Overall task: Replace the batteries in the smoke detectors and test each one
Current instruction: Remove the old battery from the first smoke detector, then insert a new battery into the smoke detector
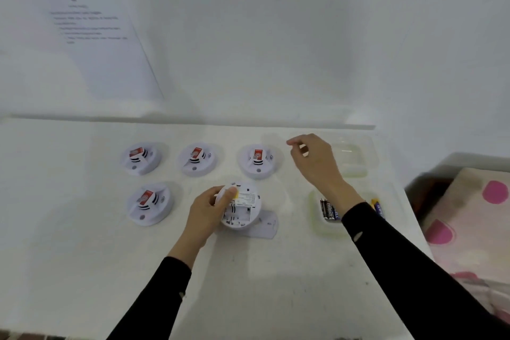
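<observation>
Black sleeves (154, 298) cross the bench (82, 257); left hand (205, 208) fingers (229, 192) grip a smoke alarm (242, 207), right hand (314, 160) fingers (295, 142) curl loosely, empty.

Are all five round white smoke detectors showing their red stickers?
No, the round white plastic smoke detector gripped by the left hand is turned over, showing its open back.

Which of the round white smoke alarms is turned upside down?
The round white smoke detector that the left hand holds. Its back and battery bay face up; the other four detectors show red stickers on top.
</observation>
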A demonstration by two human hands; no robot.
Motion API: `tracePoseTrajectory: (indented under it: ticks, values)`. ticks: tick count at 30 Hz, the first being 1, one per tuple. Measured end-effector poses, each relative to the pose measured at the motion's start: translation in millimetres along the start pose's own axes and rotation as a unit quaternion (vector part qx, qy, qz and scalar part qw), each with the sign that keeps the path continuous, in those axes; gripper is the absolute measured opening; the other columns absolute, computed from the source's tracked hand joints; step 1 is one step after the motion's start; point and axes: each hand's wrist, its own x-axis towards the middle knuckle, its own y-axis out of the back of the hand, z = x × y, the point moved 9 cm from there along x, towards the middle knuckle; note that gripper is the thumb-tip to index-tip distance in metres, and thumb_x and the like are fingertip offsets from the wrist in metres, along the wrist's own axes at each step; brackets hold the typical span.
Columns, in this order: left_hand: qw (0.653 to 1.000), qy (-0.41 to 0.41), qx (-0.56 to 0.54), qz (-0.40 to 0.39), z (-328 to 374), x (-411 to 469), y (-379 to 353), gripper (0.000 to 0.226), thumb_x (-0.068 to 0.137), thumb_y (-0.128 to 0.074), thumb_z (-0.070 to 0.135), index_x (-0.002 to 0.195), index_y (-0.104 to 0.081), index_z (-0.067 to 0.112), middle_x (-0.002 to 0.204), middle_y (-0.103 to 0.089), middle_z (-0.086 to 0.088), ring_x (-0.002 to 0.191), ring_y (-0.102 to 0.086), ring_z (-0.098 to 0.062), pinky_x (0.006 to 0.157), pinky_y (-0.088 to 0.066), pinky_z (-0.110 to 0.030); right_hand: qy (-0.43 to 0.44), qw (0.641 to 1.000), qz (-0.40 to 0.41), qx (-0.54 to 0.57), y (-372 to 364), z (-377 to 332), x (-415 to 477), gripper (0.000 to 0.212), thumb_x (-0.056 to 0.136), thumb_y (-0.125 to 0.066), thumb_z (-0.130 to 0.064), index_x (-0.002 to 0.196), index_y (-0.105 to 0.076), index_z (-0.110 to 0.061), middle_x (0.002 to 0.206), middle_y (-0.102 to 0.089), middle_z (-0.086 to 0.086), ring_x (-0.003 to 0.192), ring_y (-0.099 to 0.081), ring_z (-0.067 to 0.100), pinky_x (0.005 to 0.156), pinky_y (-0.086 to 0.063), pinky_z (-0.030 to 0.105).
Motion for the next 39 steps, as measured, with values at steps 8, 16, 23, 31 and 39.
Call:
tracePoseTrajectory:
  ticks: [8,16,23,31,39]
  values:
    - [0.998,-0.015,0.062,0.018,-4,-11,6,0.02,0.092,-0.063,0.046,0.103,-0.073,0.031,0.089,-0.075,0.014,0.079,-0.068,0.006,0.065,-0.049,-0.01,-0.007,0.996,-0.083,0.01,-48,0,-18,0.025,0.09,-0.056,-0.002,0.112,-0.067,-0.004,0.11,-0.064,0.011,0.089,-0.06,0.015,0.079,-0.045,0.009]
    - [0.995,-0.016,0.094,0.024,-1,-3,9,0.025,0.09,-0.066,0.043,0.103,-0.075,0.024,0.091,-0.074,0.011,0.08,-0.067,-0.002,0.059,-0.045,-0.008,-0.055,0.969,-0.241,-0.015,-86,9,-1,0.094,0.079,-0.079,-0.019,0.152,-0.02,-0.012,0.158,-0.023,0.005,0.144,-0.023,0.02,0.112,-0.022,0.028]
    - [0.996,-0.004,0.086,0.017,-1,-1,12,0.025,0.091,-0.066,0.042,0.105,-0.074,0.023,0.098,-0.074,0.01,0.091,-0.068,-0.005,0.067,-0.047,-0.01,-0.062,0.956,-0.285,-0.023,-107,18,6,0.113,0.071,-0.084,-0.024,0.154,-0.009,-0.015,0.157,-0.02,0.008,0.143,-0.026,0.023,0.111,-0.026,0.033]
    - [0.995,-0.054,0.08,0.026,53,18,1,0.033,0.094,-0.059,0.045,0.121,-0.064,0.024,0.113,-0.063,0.014,0.103,-0.059,-0.003,0.075,-0.045,-0.013,0.016,0.972,-0.23,0.053,-86,-10,4,0.104,0.064,-0.086,-0.023,0.144,-0.019,-0.031,0.133,-0.033,0.0,0.125,-0.042,0.02,0.103,-0.043,0.037]
    - [0.987,-0.001,-0.128,-0.1,101,36,-59,0.087,0.073,-0.066,0.069,0.144,-0.04,0.026,0.14,-0.051,0.001,0.116,-0.061,-0.014,0.095,-0.055,-0.037,0.169,0.965,-0.201,0.027,-30,-70,-22,0.096,0.069,-0.08,-0.018,0.145,-0.021,-0.025,0.139,-0.03,-0.012,0.131,-0.034,0.008,0.107,-0.034,0.019]
